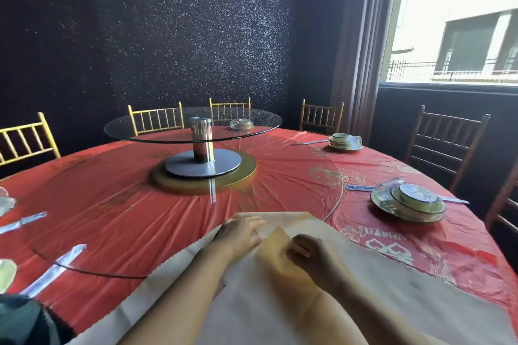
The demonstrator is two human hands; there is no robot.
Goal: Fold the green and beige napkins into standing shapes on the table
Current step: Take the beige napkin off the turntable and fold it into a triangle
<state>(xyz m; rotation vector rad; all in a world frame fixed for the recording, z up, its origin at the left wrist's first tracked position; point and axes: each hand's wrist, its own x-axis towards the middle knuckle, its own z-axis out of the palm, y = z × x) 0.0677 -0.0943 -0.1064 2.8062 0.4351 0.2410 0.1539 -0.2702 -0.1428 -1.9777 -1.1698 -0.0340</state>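
A large beige napkin (pixel 392 297) lies spread over the near edge of the round table, on the red tablecloth (pixel 126 204). My left hand (pixel 241 232) lies flat on the cloth near its far corner, fingers stretched out. My right hand (pixel 308 253) pinches a folded flap of the beige napkin and lifts it just right of the left hand. No green napkin shows in this view.
A glass lazy Susan (pixel 157 136) on a metal post stands at the table's centre. Place settings with stacked bowls sit at the right (pixel 412 200) and far right (pixel 344 140). Wrapped cutlery (pixel 56 269) lies at the left. Gold chairs (pixel 25 137) ring the table.
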